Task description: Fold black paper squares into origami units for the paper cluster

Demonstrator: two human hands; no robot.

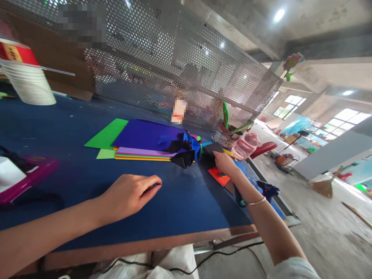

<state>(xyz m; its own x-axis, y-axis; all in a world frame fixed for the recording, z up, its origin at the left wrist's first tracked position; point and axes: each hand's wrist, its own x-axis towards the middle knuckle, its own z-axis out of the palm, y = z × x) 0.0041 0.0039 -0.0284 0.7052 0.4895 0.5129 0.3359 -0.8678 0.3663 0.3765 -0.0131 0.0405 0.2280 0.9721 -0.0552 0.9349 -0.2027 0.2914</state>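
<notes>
Nearest, the left hand [129, 192] was over the blue table [174, 209], its fingers released and loosely curled, with a gap showing between thumb and forefinger. Farther out, orange paper [218, 177] lay on the right side of the table, partly beneath the right hand [225, 162]. That hand's fingertips were at the right edge of some black paper [214, 147], which lay mostly to their left; whether they pinched it or only pressed on it could not be told. Folded blue and black paper [195, 146] sat just left of the black paper, partly over a stack of coloured sheets [142, 133]. Beyond the right hand were a pink bottle [246, 146] and a pot [224, 137], and behind the sheets rose a mesh panel [139, 73].
</notes>
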